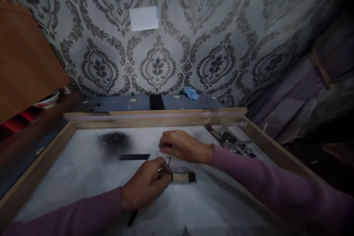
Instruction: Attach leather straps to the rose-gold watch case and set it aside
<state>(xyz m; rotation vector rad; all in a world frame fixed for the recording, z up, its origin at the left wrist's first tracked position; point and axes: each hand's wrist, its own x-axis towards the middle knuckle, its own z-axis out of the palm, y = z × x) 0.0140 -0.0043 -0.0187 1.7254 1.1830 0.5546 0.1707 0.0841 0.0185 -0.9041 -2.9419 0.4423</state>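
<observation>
Holds a watch (160, 171) in the left hand (145, 181), with fingers pinched; has the right hand (186, 146) curled just beyond them, with grip unclear. Looks under way, unfinished, with more watches (231, 146) farther right.

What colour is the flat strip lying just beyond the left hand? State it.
The flat strip is dark, almost black, best seen in the head view.

The sleeves (246, 177) are showing purple, the strap (180, 177) beige and dark, the wallpaper (177, 53) grey with dark medallions (157, 67), the table (83, 169) white
</observation>
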